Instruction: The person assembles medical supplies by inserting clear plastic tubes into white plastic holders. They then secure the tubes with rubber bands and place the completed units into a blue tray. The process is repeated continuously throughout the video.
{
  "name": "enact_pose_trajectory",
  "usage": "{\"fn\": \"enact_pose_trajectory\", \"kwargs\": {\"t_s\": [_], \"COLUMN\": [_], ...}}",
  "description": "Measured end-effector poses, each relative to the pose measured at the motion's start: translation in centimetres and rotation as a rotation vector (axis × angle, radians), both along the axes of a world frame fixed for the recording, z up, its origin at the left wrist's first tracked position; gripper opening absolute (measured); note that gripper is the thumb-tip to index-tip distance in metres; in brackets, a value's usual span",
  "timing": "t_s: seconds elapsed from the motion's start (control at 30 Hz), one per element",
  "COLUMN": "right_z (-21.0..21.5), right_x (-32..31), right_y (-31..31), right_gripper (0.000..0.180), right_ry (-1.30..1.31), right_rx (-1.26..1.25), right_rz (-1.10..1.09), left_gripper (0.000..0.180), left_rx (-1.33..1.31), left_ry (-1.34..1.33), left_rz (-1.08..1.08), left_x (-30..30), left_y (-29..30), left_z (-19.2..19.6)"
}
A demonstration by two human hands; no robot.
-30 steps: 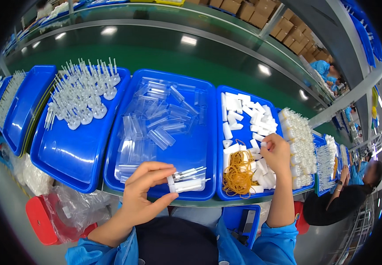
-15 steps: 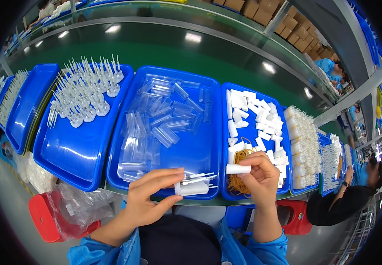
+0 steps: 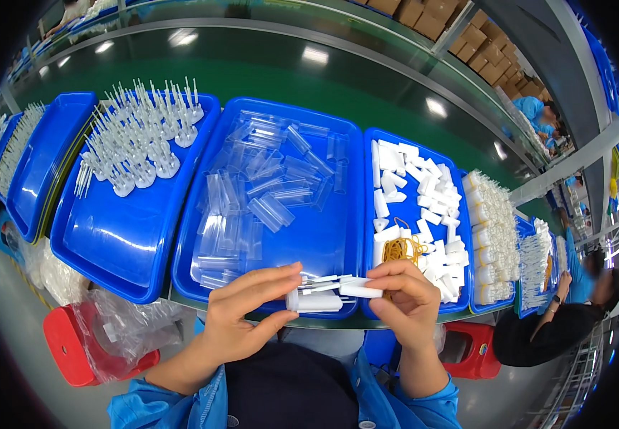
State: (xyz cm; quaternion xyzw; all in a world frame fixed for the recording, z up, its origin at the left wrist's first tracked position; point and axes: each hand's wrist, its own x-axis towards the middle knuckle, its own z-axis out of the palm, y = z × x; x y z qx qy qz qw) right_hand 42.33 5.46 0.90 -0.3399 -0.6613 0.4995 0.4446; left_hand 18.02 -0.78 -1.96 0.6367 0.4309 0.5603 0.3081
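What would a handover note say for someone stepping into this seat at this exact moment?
Left hand: holds a small bundle of white pieces over the table's near edge.
Right hand: fingers pinch one white cap against that bundle's end.
Trays: white pump parts with long stems on the left, clear tubes in the middle tray, white caps and orange rubber bands in the right one.
Done: cap brought to the bundle; how many pieces it holds I cannot tell.
Left: bundle unbanded, trays still well stocked.

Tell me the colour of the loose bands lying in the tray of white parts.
Yellow-orange: the rubber bands lie among white parts in the blue tray, clearest in the head view.
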Motion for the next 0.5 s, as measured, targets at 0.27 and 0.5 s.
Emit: {"fn": "enact_pose_trajectory", "kwargs": {"t_s": [0.27,0.5], "right_z": [0.2,0.3], "right_x": [-0.1,-1.7], "right_y": [-0.2,-0.6], "right_gripper": [0.022,0.021], "right_ry": [-0.086,-0.156], "right_rx": [0.158,0.238], "right_rz": [-0.037,-0.022], "left_gripper": [0.05,0.049], "left_rx": [0.039,0.039], "left_ry": [0.048,0.063], "left_rz": [-0.008,-0.013], "left_x": [0.0,0.4], "left_y": [0.1,0.0], "left_z": [0.1,0.0]}}
